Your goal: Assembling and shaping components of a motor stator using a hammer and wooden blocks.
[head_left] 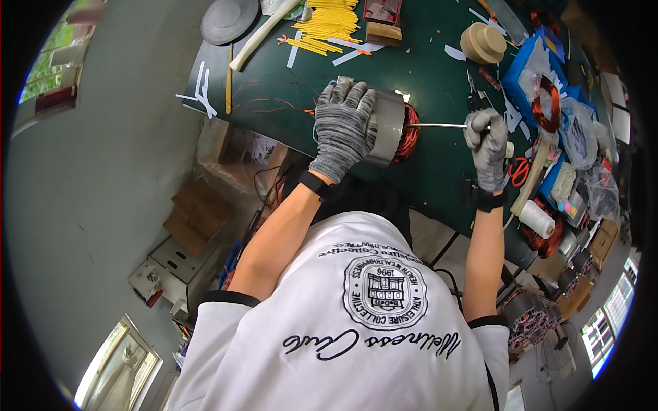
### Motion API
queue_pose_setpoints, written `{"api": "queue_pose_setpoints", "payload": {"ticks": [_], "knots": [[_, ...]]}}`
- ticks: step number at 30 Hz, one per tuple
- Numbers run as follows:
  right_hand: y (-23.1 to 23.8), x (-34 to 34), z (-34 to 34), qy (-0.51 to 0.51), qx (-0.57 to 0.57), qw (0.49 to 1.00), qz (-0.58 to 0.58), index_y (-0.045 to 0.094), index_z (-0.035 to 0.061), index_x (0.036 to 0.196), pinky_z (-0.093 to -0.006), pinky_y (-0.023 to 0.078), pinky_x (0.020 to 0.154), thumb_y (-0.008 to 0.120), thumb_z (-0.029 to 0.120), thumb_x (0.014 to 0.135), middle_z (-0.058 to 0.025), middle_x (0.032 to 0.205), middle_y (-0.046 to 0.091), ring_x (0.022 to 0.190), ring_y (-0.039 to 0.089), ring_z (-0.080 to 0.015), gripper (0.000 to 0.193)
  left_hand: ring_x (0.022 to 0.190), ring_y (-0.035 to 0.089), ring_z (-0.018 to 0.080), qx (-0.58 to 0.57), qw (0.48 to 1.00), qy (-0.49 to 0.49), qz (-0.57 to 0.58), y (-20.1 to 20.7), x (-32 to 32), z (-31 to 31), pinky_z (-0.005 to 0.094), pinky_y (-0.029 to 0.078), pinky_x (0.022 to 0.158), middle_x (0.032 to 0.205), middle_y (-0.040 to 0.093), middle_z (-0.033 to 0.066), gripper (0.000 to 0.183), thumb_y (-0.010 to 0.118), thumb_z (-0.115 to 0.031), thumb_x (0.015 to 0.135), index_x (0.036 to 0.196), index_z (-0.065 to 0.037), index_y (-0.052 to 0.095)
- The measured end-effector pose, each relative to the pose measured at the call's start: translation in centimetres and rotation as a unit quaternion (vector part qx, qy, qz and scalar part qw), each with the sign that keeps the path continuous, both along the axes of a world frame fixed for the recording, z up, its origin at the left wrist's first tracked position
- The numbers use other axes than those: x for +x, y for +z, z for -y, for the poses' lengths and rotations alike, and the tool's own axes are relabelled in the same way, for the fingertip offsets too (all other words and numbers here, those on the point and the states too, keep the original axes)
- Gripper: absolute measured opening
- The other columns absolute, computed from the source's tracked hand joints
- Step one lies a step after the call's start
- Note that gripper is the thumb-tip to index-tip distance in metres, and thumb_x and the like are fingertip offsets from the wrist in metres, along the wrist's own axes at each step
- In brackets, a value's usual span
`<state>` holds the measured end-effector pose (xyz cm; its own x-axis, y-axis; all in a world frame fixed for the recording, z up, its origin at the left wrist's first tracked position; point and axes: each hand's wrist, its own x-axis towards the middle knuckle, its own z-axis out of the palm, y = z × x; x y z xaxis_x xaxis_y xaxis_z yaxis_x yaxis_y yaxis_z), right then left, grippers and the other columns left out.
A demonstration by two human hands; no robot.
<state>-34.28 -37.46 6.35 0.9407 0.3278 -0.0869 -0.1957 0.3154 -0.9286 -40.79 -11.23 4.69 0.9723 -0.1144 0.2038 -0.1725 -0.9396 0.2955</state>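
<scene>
On the green table lies a motor stator (390,128), a grey metal cylinder with red copper windings (411,135) bulging from its right end. My left hand (344,127), in a striped grey knit glove, grips it from above, fingers wrapped over its left part. To the right, my right hand (488,147) wears a similar glove and is closed around the end of a thin straight metal rod (442,125). The rod points left, and its far tip meets the windings; whether it goes inside cannot be seen. My fist hides the rod's handle end.
Yellow sticks (329,24) and white strips lie at the back. A round beige block (482,42) stands back right. Blue bins (534,75), red scissors (519,171) and a white thread spool (537,219) crowd the right. A grey disc (229,19) sits far left.
</scene>
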Motion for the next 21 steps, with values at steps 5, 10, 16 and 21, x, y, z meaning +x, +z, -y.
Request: {"api": "queue_pose_setpoints", "payload": {"ticks": [5, 10, 16, 21], "knots": [[5.0, -0.4, -2.9, 0.017, -0.202, 0.975, 0.088, 0.053, 0.0052, 0.071, -0.0215, 0.023, 0.039, 0.041, 0.032, 0.095, 0.0002, 0.052, 0.041, 0.043, 0.035, -0.0064, 0.038, 0.114, 0.045, 0.0313, -0.022, 1.000, 0.000, -0.006, 0.4, -0.5, -1.2, 0.0429, 0.031, 0.100, 0.120, 0.053, 0.0134, 0.042, 0.053, -0.024, 0.074, 0.112, -0.008, 0.057], [8.9, -0.6, 2.6, -0.202, -0.030, 0.972, 0.119, 0.048, 0.0084, 0.072, -0.0189, 0.020, 0.035, 0.042, 0.030, 0.093, 0.0015, 0.055, 0.034, 0.042, 0.028, -0.0056, 0.031, 0.109, 0.048, 0.0308, 0.085, 0.923, 0.281, -0.247, -1.9, -7.4, -14.5, 0.0456, 0.036, 0.093, 0.114, 0.055, 0.0129, 0.031, 0.055, -0.017, 0.072, 0.101, -0.011, 0.060], [12.6, 0.5, -8.2, -0.069, -0.133, 0.969, 0.195, 0.051, 0.0061, 0.073, -0.0198, 0.021, 0.036, 0.043, 0.037, 0.094, 0.0018, 0.053, 0.040, 0.040, 0.033, -0.0044, 0.038, 0.104, 0.051, 0.0288, -0.123, 0.990, -0.004, 0.070, 5.4, -5.7, -2.2, 0.0417, 0.042, 0.081, 0.113, 0.054, 0.0114, 0.030, 0.061, -0.011, 0.071, 0.101, -0.010, 0.061], [12.2, 2.6, -13.2, 0.126, -0.211, 0.948, 0.200, 0.059, 0.0035, 0.078, -0.0200, 0.026, 0.041, 0.046, 0.040, 0.093, 0.0021, 0.055, 0.047, 0.045, 0.038, -0.0034, 0.042, 0.118, 0.044, 0.0307, 0.035, 0.979, -0.199, -0.009, 1.3, -0.4, 3.8, 0.0427, 0.035, 0.097, 0.124, 0.049, 0.0119, 0.039, 0.055, -0.027, 0.076, 0.111, -0.011, 0.058]]}}
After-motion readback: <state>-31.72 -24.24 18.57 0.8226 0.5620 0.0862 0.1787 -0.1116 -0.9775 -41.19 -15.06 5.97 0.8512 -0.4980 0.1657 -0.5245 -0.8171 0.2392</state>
